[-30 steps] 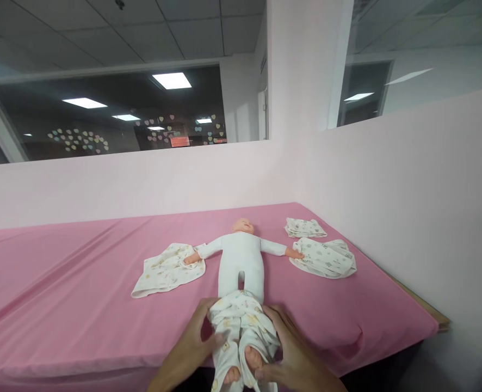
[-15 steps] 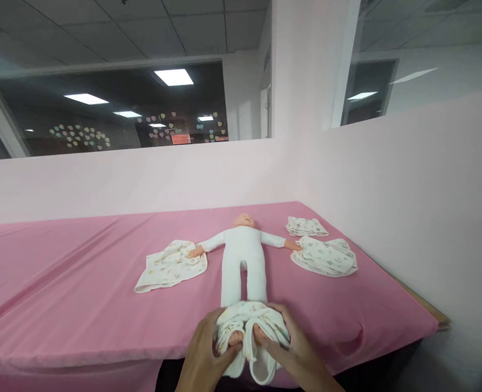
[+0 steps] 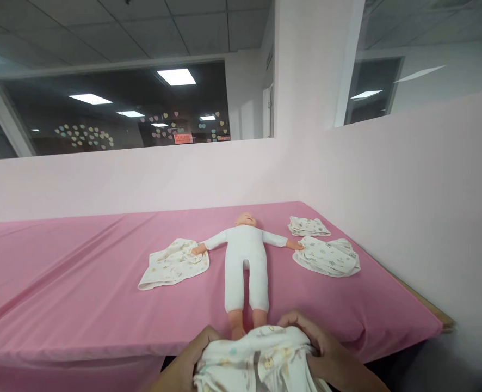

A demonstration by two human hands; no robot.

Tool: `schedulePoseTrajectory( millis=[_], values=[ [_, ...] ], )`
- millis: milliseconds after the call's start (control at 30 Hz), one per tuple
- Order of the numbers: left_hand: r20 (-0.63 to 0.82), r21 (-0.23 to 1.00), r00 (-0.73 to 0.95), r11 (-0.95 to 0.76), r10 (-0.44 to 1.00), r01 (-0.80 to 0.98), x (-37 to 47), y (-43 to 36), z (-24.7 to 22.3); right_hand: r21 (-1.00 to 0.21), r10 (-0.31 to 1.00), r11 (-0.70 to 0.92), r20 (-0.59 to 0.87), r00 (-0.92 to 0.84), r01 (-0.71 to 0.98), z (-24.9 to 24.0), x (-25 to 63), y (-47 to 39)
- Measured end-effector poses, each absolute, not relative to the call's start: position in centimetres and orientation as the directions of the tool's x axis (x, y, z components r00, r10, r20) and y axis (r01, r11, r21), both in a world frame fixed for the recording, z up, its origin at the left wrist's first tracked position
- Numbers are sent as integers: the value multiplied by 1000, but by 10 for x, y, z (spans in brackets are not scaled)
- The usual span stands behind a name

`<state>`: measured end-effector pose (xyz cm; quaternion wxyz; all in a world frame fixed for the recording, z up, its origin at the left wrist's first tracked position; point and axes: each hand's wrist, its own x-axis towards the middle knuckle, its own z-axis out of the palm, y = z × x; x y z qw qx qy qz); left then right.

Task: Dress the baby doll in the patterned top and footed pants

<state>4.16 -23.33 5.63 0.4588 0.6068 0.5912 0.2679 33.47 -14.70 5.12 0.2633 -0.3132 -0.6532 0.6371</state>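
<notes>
My left hand and my right hand grip a pair of white printed baby pants from either side, at the bottom of the view. The fabric is bunched, its lower part cut off by the frame. Just beyond it a baby doll in a white bodysuit lies on its back, arms spread and head away from me. Its bare lower legs show; the feet are partly hidden behind the pants. One doll hand rests on a printed garment at left, the other on a folded printed garment at right.
A pink sheet covers the table. Another folded printed cloth lies at the far right. White walls with windows stand behind and to the right. The table's wooden edge shows at right.
Both hands have drawn the pants toward me, down off the doll's legs, which now show bare below the bodysuit. The doll and the other garments lie as before.
</notes>
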Motion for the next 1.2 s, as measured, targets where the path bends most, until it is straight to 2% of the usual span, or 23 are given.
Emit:
schedulePoseTrajectory(
  millis=[67, 133, 233, 333, 433, 500, 600, 667, 733, 800, 967, 1200],
  values=[
    [-281, 793, 172, 128, 944, 596, 32, -241, 72, -985, 682, 68, -69, -728, 157, 67, 345, -150],
    [-278, 737, 276, 20, 920, 676, 22, -245, 90, -949, 606, 162, -119, -787, 269, 88, 355, -155],
    [-168, 724, 568, -291, 806, 626, 11, -248, 122, -843, 539, 326, -207, -817, 428, 124, 363, -165],
    [-67, 683, 680, -463, 730, 565, 6, -248, 152, -795, 546, 398, -197, -815, 458, 158, 364, -172],
    [-9, 637, 578, -441, 816, 632, 2, -247, 174, -781, 608, 466, -59, -792, 415, 180, 361, -172],
    [97, 638, 453, -405, 886, 655, -2, -243, 182, -750, 673, 528, 83, -735, 399, 191, 357, -169],
    [293, 707, 285, -408, 913, 577, -3, -234, 189, -692, 745, 594, 281, -606, 410, 205, 346, -165],
    [363, 758, 203, -415, 909, 504, 3, -230, 190, -688, 777, 592, 348, -525, 420, 211, 337, -166],
    [358, 795, 177, -398, 917, 458, 16, -228, 190, -733, 810, 549, 349, -472, 401, 212, 327, -170],
    [312, 814, 220, -380, 924, 439, 34, -231, 190, -797, 832, 495, 319, -454, 346, 208, 315, -179],
    [207, 813, 421, -394, 883, 428, 80, -239, 182, -886, 783, 419, 243, -572, 197, 183, 290, -198],
    [188, 849, 364, -337, 912, 407, 92, -233, 162, -911, 790, 346, 154, -593, 225, 162, 283, -200]
  ],
)
